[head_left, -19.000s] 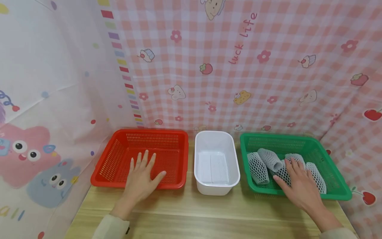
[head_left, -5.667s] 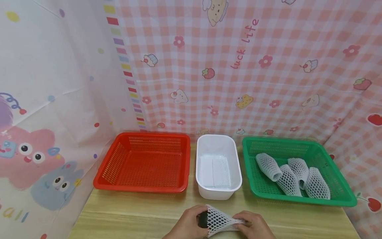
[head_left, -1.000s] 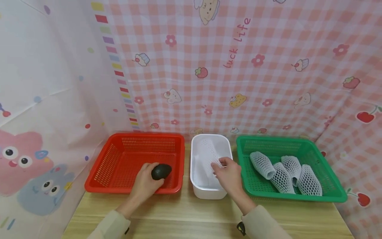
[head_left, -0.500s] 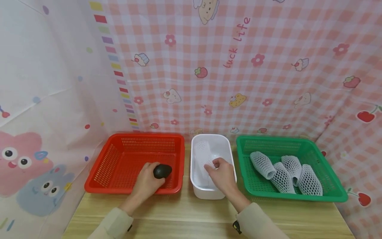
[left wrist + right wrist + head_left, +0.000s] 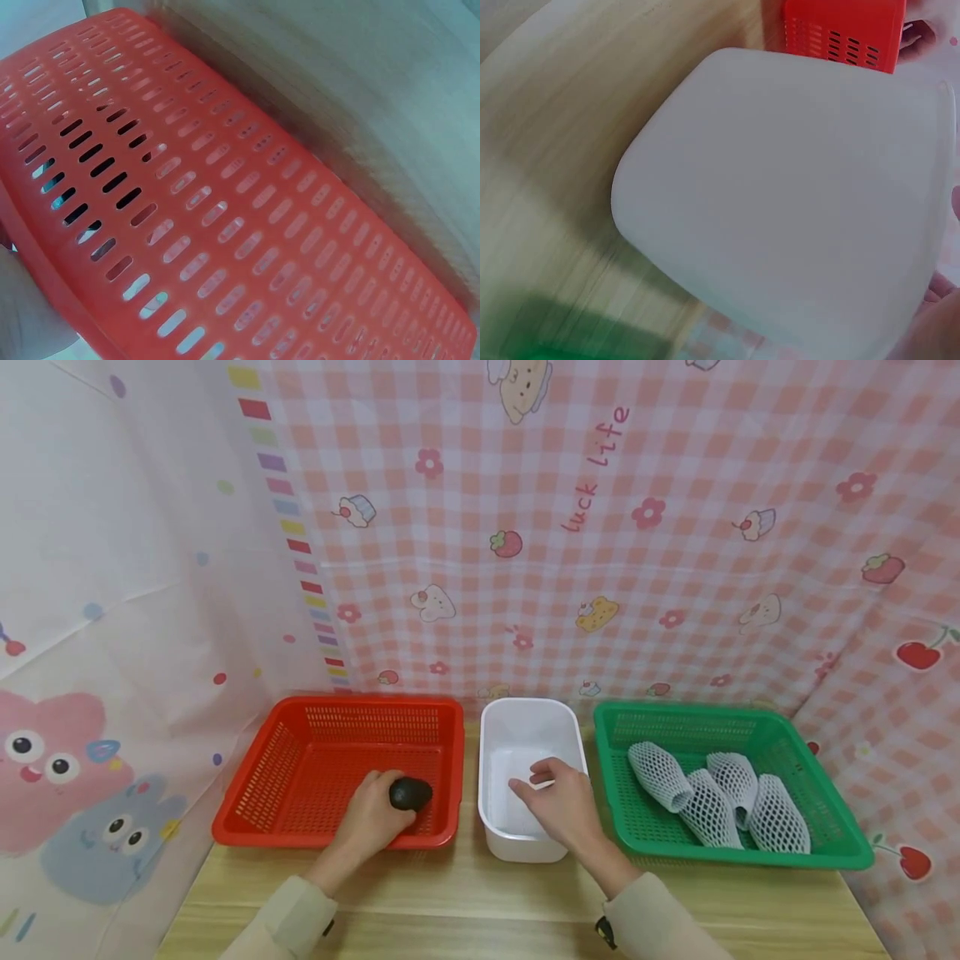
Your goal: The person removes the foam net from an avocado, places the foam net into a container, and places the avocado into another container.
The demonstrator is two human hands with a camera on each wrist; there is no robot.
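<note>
My left hand (image 5: pixel 372 810) grips a dark avocado (image 5: pixel 410 794) low over the front right part of the red basket (image 5: pixel 247 836). The basket's slotted wall fills the left wrist view, with dark patches showing through its slots. My right hand (image 5: pixel 564 803) reaches over the white tub (image 5: pixel 532 846), thumb and fingers parted with nothing held between them. White on white, the tub's inside shows little detail, and the hand covers part of it. In the right wrist view the outer wall of the white tub (image 5: pixel 780 195) hides most of the hand.
A green basket (image 5: pixel 840 843) stands at the right with several items in white foam netting, such as a netted item (image 5: pixel 660 776) near its left wall. The wooden tabletop (image 5: pixel 465 902) runs along the front. A checked cloth (image 5: pixel 480 585) hangs close behind the containers.
The white foam net sleeve that my right hand pinched has left its fingers over the white tub. My left hand and the avocado shifted slightly right and lower. Earlier, both hands worked the netted avocado at the table front.
</note>
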